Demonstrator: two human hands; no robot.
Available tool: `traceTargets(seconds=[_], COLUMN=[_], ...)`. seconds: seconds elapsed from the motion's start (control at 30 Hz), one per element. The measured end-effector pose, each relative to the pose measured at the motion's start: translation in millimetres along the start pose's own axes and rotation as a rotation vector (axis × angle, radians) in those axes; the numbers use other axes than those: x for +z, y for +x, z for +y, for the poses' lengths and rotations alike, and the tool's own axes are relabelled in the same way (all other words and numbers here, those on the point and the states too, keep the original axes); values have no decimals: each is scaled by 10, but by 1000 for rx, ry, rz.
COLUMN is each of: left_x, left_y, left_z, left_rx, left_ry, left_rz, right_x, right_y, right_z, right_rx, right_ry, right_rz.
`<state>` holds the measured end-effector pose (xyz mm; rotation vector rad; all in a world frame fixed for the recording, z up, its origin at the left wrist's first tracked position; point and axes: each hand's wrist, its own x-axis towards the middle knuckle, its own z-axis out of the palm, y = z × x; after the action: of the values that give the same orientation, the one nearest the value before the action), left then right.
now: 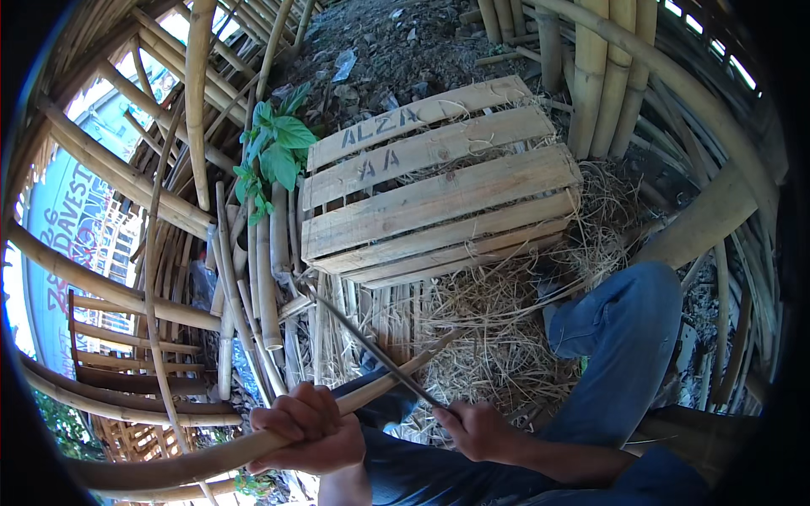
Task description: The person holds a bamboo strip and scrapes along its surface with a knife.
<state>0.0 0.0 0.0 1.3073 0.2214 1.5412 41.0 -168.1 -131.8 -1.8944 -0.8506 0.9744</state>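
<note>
Bamboo strip [364,395], one: over the jeans [620,337], crossed by a long blade [369,344]; likely light, stiff (edges perhaps sharp); grip clear of the crossing. Left hand [308,428]: wrapped round strip. Right hand [477,429]: closed on blade's near end.

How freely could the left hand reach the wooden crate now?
Probably not freely: the left hand grips a curved bamboo stick, and a long thin tool appears to cross the way to the wooden crate.

Bottom centre, the left hand [308,428] has a curved stick [367,393], the right hand [483,430] grips a thin tool [371,343] crossing it, slatted crate [439,194] up top-middle.
</note>
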Motion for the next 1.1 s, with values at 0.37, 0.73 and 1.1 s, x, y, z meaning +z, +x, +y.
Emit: traceTargets(seconds=[0.37, 0.73, 1.1], left_x=[-83, -233, -318], left_y=[212, 372, 392], left_z=[-37, -118, -96], left_rx=[8, 28, -68], left_ry=[180, 195, -151], left_rz=[257, 270, -106], right_x=[205, 209, -134], right_y=[137, 194, 136], right_z=[481, 641, -116], right_rx=[108, 358, 56], right_ry=[-104, -127, 61], right_rz=[-70, -148, -101])
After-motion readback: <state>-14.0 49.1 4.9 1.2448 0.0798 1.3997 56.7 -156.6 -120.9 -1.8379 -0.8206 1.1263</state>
